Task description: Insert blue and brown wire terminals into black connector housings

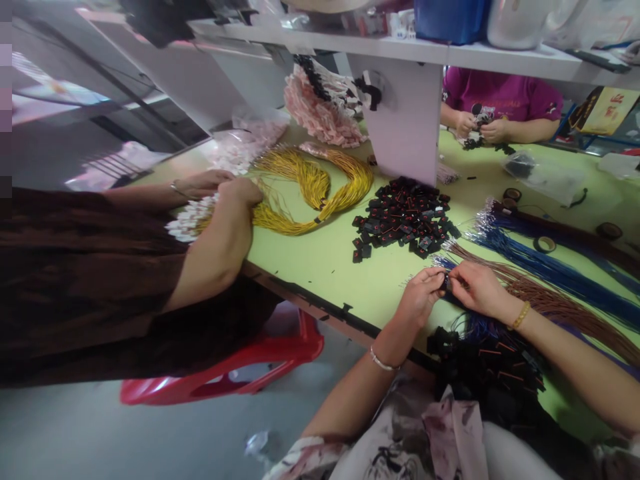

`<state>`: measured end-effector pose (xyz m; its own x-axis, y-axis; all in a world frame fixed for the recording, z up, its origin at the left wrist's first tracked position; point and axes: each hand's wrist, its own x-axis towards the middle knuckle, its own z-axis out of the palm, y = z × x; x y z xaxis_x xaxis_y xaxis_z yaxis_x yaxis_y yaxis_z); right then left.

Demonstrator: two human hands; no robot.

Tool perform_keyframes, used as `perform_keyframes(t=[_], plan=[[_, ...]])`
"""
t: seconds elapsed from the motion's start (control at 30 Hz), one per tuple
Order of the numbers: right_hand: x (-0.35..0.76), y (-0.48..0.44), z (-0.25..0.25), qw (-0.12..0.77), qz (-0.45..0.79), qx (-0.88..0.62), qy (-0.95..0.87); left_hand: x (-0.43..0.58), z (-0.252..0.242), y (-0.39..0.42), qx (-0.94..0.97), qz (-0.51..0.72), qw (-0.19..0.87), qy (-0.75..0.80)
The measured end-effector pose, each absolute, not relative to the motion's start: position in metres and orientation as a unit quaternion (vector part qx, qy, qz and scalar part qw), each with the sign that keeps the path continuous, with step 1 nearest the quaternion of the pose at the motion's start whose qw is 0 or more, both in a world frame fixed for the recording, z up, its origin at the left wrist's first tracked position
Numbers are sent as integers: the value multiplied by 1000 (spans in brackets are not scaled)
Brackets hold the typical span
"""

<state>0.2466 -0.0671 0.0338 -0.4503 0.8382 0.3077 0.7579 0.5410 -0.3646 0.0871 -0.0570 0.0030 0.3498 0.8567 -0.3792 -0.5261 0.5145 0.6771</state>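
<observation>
a small black piece is pinched in the left hand and met at three o'clock by the right hand, whose closure cannot be told, nearer brown wires laid ten-to-four.

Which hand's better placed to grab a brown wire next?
Right hand, probably: it's beside the brown wires, while the left hand sits farther off; both are at a small dark part.

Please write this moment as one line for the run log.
left hand: holds small dark part; right hand: at same part; nearby: heaped black parts, brown wires, blue wires
</observation>
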Motion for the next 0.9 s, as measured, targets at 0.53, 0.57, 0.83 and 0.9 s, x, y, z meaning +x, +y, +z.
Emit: perform_keyframes(t=[0.53, 0.57, 0.83, 0.9], plan=[[268, -48, 44, 275, 196, -545, -768, 88, 0, -53, 225, 433, 780, 392], [274, -42, 47, 281, 187, -574, -746, 87, 1, -52, 229, 432, 778, 395], [273, -27, 51, 222, 332, -538, -742, 90, 34, -102, 594, 444, 529, 412], [259, -30, 50, 168, 344, -525, -760, 101, 42, -124, 743, 402, 451, 288]])
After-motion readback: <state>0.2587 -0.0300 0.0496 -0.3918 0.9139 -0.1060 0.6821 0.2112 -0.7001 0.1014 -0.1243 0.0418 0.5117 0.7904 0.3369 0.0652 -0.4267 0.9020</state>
